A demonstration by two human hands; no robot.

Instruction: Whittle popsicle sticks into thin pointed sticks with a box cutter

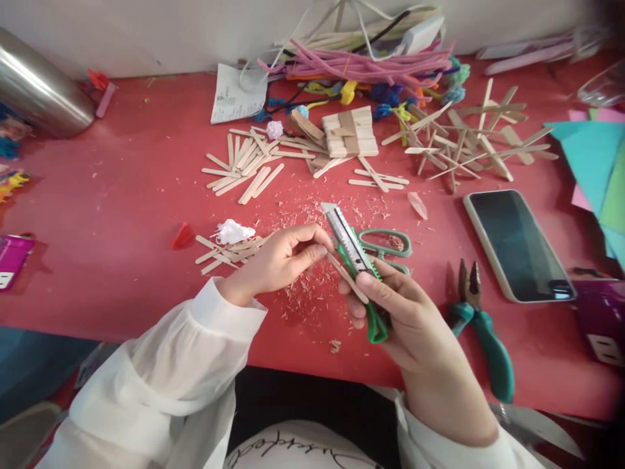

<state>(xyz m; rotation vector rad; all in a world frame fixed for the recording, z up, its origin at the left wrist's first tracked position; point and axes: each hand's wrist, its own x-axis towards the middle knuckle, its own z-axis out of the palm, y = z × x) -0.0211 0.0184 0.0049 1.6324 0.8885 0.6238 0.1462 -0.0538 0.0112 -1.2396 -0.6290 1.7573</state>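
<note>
Between finger and thumb, my left hand [288, 260] pinches the far end of a wooden craft stick [346, 277]. My right hand [398, 299] is closed around a green utility knife [350, 241], its blade extended and pointing away from me. The stick's near end lies against the fingers of my right hand, alongside the knife. Below both hands, fine wood shavings [307, 293] are scattered over the red table [146, 195]. Just behind the knife lie scissors [390, 244] with grey-green handles, partly covered by my right hand.
Loose craft sticks [249, 156] and a bundled stack [359, 130] lie farther back, with a tangled stick pile [469, 140] to their right. Pliers [481, 332] and a phone [520, 244] are at right. Pink pipe cleaners [361, 65] sit by the wall; a steel bottle [43, 85] stands left.
</note>
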